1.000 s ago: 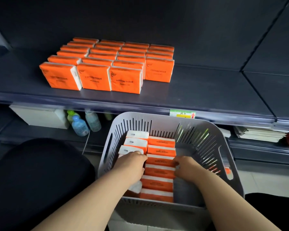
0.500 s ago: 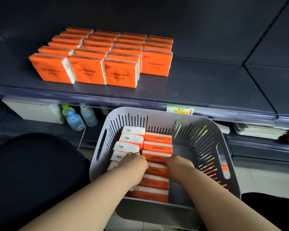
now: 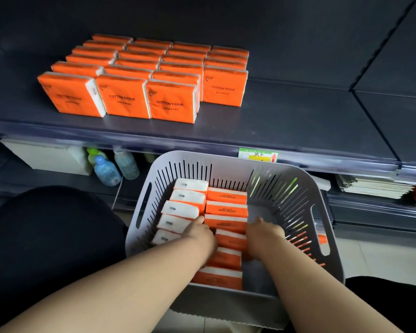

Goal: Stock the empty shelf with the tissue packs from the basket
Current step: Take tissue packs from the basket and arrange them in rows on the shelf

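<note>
A grey slotted basket sits in front of me and holds two columns of orange and white tissue packs. My left hand reaches down between the two columns. My right hand presses the right side of the right column. Between them they clamp several orange packs; the fingertips are hidden inside the basket. On the dark shelf above, several orange tissue packs stand upright in four rows at the left.
The shelf's right half is bare, with a seam to a neighbouring shelf board. A price label hangs on the shelf edge. The lower shelf holds bottles, a white box and stacked papers. My dark-clothed knee is left of the basket.
My left hand has slid from the left column to the gap beside the right column. My right hand has closed in against that column's other side. The view has shifted slightly.
</note>
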{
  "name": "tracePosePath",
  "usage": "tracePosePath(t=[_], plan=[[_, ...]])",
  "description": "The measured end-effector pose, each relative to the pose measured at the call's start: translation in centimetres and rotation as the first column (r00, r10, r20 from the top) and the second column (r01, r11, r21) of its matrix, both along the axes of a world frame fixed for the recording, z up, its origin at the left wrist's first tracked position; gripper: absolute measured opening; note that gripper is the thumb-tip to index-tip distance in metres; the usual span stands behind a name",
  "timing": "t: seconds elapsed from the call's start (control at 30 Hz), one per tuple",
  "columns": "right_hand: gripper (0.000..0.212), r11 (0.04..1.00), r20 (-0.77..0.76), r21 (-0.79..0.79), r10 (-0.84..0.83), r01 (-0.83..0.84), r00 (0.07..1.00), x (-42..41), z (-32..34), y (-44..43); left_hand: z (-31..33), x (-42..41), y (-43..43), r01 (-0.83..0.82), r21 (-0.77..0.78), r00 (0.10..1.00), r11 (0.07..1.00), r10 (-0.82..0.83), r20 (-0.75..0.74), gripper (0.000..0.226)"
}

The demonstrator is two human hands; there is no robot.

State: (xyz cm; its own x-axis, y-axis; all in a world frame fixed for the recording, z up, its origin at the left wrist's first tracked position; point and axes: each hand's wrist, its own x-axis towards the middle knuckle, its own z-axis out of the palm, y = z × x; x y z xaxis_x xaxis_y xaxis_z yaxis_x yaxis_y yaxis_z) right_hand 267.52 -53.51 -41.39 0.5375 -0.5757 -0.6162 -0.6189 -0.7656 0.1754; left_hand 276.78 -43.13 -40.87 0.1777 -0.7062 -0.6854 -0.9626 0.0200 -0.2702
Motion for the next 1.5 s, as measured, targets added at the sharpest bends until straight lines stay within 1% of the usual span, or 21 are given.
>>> tracePosePath(t=[0.1, 0.17, 0.2, 0.3, 0.37, 0.43, 0.5, 0.6, 0.67, 0.73, 0.77, 0.8, 0.87, 0.93, 1.03, 1.1, 1.17, 1.23, 1.33, 1.43, 1.5], plan=[[0.036, 0.995, 0.012, 0.084, -0.050, 0.049, 0.999, -0.2, -0.4, -0.3, -0.3, 0.0, -0.1, 0.050, 0.021, 0.998, 0.999, -0.051, 0.034, 0.034], [0.029, 0.991, -0.014, 0.108, -0.072, 0.073, 0.997, -0.2, -0.3, -0.5, -0.4, 0.3, 0.0, 0.025, -0.003, 1.000, 1.000, -0.025, 0.014, 0.029], [0.027, 0.991, -0.023, 0.107, -0.084, 0.086, 0.996, -0.2, -0.2, -0.7, -0.3, 0.4, 0.1, -0.017, -0.033, 1.000, 0.999, 0.016, -0.017, 0.027], [0.025, 0.980, -0.028, 0.129, -0.152, 0.155, 0.988, -0.1, 0.7, -1.3, 0.0, 1.0, 0.8, -0.212, -0.155, 0.963, 0.965, 0.179, -0.202, 0.028], [0.028, 0.965, 0.004, 0.204, -0.169, 0.165, 0.986, -0.1, 1.6, -1.6, 0.5, 1.2, 1.5, -0.267, -0.227, 0.933, 0.937, 0.192, -0.304, 0.030], [0.037, 0.955, 0.054, 0.275, -0.134, 0.114, 0.990, -0.2, 2.8, -1.8, 0.9, 1.3, 2.1, -0.304, -0.282, 0.906, 0.910, 0.185, -0.380, 0.038], [0.040, 0.950, 0.136, 0.305, -0.117, 0.071, 0.984, -0.8, 4.3, -1.9, 1.1, 1.6, 2.4, -0.360, -0.304, 0.870, 0.882, 0.201, -0.449, 0.045], [0.043, 0.951, 0.222, 0.293, -0.167, 0.097, 0.961, -2.0, 5.6, -2.2, 1.6, 2.2, 2.9, -0.443, -0.317, 0.821, 0.839, 0.237, -0.520, 0.052], [0.041, 0.949, 0.264, 0.296, -0.193, 0.110, 0.945, -2.8, 6.1, -2.6, 2.3, 2.6, 3.5, -0.502, -0.331, 0.785, 0.799, 0.260, -0.562, 0.048], [0.040, 0.930, 0.326, 0.335, -0.265, 0.151, 0.908, -3.5, 6.8, -2.8, 3.5, 2.9, 4.0, -0.558, -0.356, 0.747, 0.750, 0.266, -0.610, 0.041], [0.040, 0.923, 0.360, 0.349, -0.294, 0.164, 0.885, -3.8, 6.9, -3.0, 4.2, 3.0, 4.3, -0.578, -0.376, 0.739, 0.724, 0.268, -0.619, 0.040], [0.040, 0.921, 0.405, 0.350, -0.311, 0.168, 0.860, -4.0, 7.1, -2.9, 4.9, 3.1, 4.5, -0.581, -0.416, 0.752, 0.699, 0.267, -0.602, 0.040], [0.041, 0.924, 0.498, 0.342, -0.333, 0.171, 0.801, -3.9, 7.1, -2.6, 6.0, 3.5, 5.0, -0.544, -0.532, 0.819, 0.649, 0.271, -0.506, 0.045], [0.044, 0.926, 0.548, 0.335, -0.343, 0.176, 0.763, -3.4, 6.4, -2.0, 6.7, 3.9, 5.6, -0.527, -0.595, 0.846, 0.607, 0.304, -0.439, 0.047], [0.051, 0.931, 0.546, 0.311, -0.341, 0.194, 0.765, -2.6, 4.9, -1.0, 6.4, 4.2, 6.1, -0.568, -0.559, 0.823, 0.605, 0.390, -0.414, 0.049], [0.055, 0.922, 0.546, 0.310, -0.373, 0.233, 0.750, -2.3, 4.1, -0.7, 5.6, 4.0, 6.1, -0.598, -0.523, 0.802, 0.608, 0.441, -0.404, 0.050], [0.056, 0.919, 0.562, 0.297, -0.388, 0.260, 0.730, -2.1, 3.7, -0.7, 4.9, 3.9, 6.0, -0.633, -0.518, 0.774, 0.575, 0.470, -0.424, 0.051], [0.054, 0.926, 0.581, 0.283, -0.374, 0.251, 0.723, -1.9, 3.5, -0.9, 4.5, 4.0, 5.8, -0.645, -0.532, 0.764, 0.549, 0.457, -0.455, 0.054], [0.048, 0.930, 0.615, 0.289, -0.363, 0.228, 0.700, -1.6, 3.4, -1.1, 4.4, 4.3, 5.5, -0.651, -0.532, 0.759, 0.541, 0.435, -0.485, 0.058], [0.047, 0.933, 0.643, 0.288, -0.356, 0.217, 0.678, -1.5, 3.8, -1.3, 5.0, 4.6, 4.8, -0.624, -0.559, 0.781, 0.546, 0.409, -0.472, 0.055], [0.047, 0.937, 0.670, 0.276, -0.348, 0.214, 0.656, -1.4, 4.4, -1.8, 5.7, 4.8, 4.4, -0.616, -0.586, 0.787, 0.526, 0.380, -0.486, 0.050]])
